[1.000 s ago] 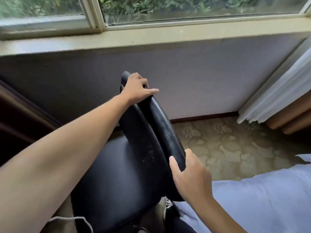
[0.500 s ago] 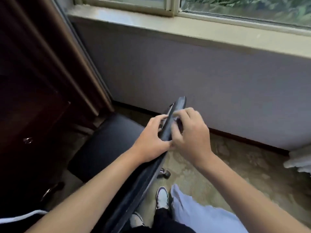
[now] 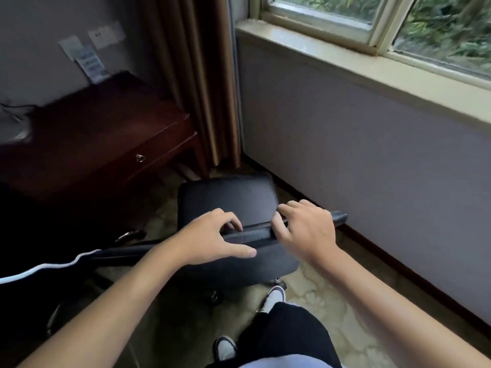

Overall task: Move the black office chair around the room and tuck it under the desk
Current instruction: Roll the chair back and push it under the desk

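The black office chair stands in front of me with its seat pointing toward the dark wooden desk at the upper left. Both hands rest on the top edge of its backrest. My left hand curls over the edge left of centre, thumb on the near side. My right hand grips the same edge right of centre. The seat sits just outside the desk's right front corner, not beneath it. A caster shows under the backrest.
A brown curtain hangs behind the desk's corner. A wall with a window sill runs along the right, close to the chair. Patterned carpet covers the floor. My feet are just behind the chair. A dark jacket lies at left.
The chair has swung round from facing along the window wall to facing the desk. My hands, close together a moment ago, have spread apart along the backrest top. The desk top is now in view.
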Motion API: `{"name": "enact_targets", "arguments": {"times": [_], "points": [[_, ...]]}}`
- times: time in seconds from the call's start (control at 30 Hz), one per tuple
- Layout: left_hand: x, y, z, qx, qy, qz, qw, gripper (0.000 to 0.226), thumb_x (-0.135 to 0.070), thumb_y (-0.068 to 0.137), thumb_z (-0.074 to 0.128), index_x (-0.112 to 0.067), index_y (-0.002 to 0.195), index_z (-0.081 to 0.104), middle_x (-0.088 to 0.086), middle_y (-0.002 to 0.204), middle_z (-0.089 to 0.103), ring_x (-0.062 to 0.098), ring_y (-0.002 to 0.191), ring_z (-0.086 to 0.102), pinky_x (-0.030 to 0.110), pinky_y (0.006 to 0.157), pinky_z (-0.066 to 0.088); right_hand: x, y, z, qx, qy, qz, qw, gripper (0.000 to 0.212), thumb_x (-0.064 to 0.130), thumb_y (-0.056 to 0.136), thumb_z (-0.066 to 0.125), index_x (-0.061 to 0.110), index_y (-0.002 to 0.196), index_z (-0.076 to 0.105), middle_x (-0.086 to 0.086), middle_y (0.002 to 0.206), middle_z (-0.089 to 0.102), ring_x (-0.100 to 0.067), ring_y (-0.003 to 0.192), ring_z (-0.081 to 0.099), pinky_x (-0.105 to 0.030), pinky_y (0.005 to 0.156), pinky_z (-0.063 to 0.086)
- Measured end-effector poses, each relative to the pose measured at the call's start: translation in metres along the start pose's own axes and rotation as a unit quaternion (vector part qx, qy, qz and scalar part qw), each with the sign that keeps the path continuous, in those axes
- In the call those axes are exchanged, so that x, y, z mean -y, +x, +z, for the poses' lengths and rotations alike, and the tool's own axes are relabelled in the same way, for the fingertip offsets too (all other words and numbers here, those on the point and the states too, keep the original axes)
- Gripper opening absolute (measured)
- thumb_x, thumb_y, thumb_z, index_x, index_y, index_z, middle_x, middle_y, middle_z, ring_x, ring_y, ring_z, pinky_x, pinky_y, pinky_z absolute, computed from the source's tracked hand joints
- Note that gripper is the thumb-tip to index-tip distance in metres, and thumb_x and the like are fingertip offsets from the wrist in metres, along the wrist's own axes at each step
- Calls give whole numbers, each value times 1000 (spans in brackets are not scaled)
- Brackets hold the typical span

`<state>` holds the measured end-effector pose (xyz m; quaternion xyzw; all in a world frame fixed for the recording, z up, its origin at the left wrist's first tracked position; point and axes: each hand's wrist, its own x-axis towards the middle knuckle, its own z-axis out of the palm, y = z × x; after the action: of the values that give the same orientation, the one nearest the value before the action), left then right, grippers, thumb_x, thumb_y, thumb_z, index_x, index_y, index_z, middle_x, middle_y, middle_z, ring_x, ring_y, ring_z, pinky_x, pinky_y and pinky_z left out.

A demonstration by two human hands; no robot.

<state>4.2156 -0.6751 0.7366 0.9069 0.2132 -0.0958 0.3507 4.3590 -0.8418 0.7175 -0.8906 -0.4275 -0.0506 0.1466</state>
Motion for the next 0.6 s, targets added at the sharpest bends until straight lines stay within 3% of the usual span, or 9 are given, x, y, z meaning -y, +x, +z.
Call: {"name": "enact_targets", "arguments": {"times": [0.13, 0.3, 0.47, 0.6], "points": [[3, -14, -1, 9, 42, -33, 999, 58, -78, 48, 72, -48, 95, 55, -23, 96, 57, -4, 90, 56, 25, 78, 47, 4, -6, 0, 42, -33, -27, 998, 36, 37, 81, 25, 16, 65, 50, 0, 65, 59, -20, 69, 56, -32, 54, 30], [-9, -15, 14, -38, 71, -50, 996, 51, -76, 51, 68, -49, 92, 53, -25, 91, 54, -5, 84, 53, 27, 73, 48, -8, -4, -3, 36, -22, -54, 998, 30, 35, 78, 27, 18, 58, 43, 1, 54, 53, -20, 57, 50, -30, 49, 15], [-33, -1, 32, -86, 66, -83, 991, 54, -77, 52, 66, -48, 95, 55, -24, 90, 53, -6, 86, 50, 30, 78, 50, -40, 13, -5, 24, -4, -91, 996, 27, 32, 76, 30, 18, 55, 36, 2, 49, 49, -22, 52, 48, -30, 51, 21], [-71, 16, 61, -162, 80, -121, 976, 53, -78, 56, 63, -45, 97, 55, -25, 89, 53, -5, 87, 50, 24, 74, 44, -88, 39, -7, 20, 16, -168, 985, 26, 31, 76, 32, 17, 55, 36, 1, 50, 51, -22, 52, 48, -30, 52, 20]]}}
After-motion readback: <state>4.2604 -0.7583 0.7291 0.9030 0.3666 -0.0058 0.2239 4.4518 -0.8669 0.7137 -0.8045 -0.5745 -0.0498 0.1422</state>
